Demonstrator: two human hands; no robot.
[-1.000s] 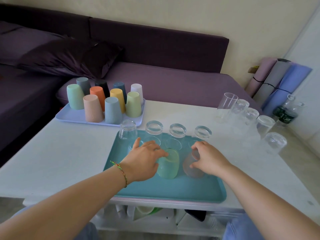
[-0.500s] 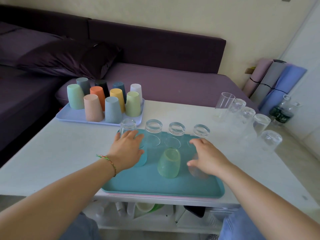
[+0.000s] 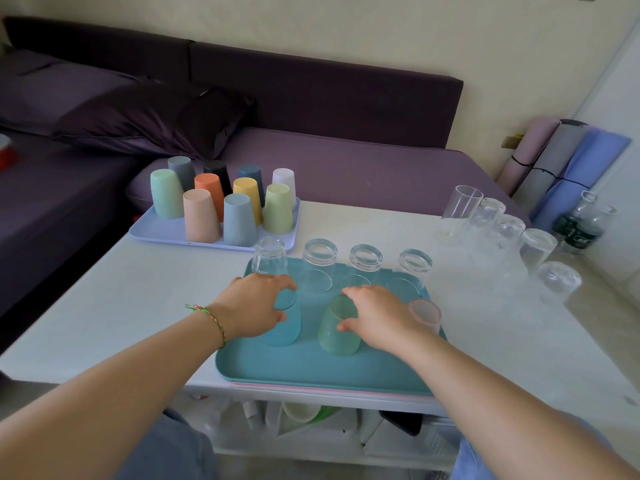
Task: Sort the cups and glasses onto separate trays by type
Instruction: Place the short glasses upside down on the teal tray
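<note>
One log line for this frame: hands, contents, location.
left hand grips blue glass | right hand grips green glass | both on teal tray | pink glass untouched

No text can be read in this view. Two clear bottles (image 3: 577, 227) stand beyond the right edge of the worktop (image 3: 138, 306), beside the rolled mats (image 3: 561, 161). Each bottle carries a dark green label (image 3: 585, 237) with white markings. The markings are too small and blurred to make out any letters, brand or number.
</note>
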